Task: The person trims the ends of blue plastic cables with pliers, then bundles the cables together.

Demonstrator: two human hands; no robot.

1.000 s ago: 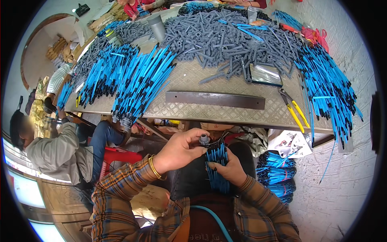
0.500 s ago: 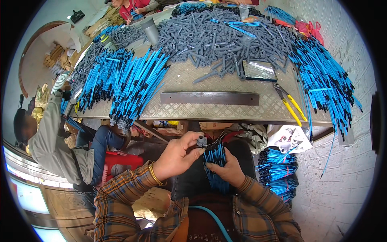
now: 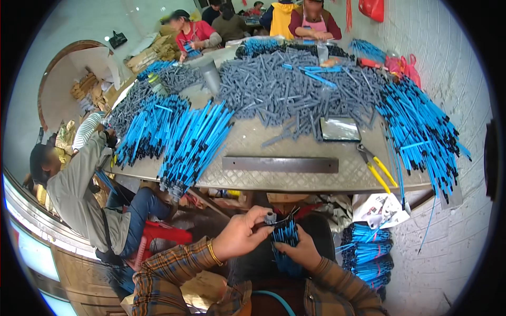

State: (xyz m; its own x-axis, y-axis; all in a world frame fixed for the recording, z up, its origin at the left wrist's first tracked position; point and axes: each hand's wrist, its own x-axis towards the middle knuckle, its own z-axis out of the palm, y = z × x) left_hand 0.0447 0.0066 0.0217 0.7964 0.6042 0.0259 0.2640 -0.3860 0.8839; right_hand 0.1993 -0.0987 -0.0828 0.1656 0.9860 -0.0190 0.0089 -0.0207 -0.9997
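In front of my lap, my left hand is closed, thumb and fingers pinching a small grey plastic tube piece with a round open end. My right hand is wrapped round a bundle of thin blue sticks with black ends, held roughly upright. A few thin dark strands stick out at the bundle's top, close by the grey piece. Whether the left fingertips also touch one of the strands I cannot tell. Both hands are just below the table's near edge.
On the table lie a dark metal bar, yellow-handled pliers, a flat shiny box and a heap of grey plastic tubes. Blue stick piles flank it. Tied bundles are stacked at right. Co-workers sit left and far.
The view has tilted up, so the table and hands sit lower in the picture and more people show at the far end. Both hands keep their holds.
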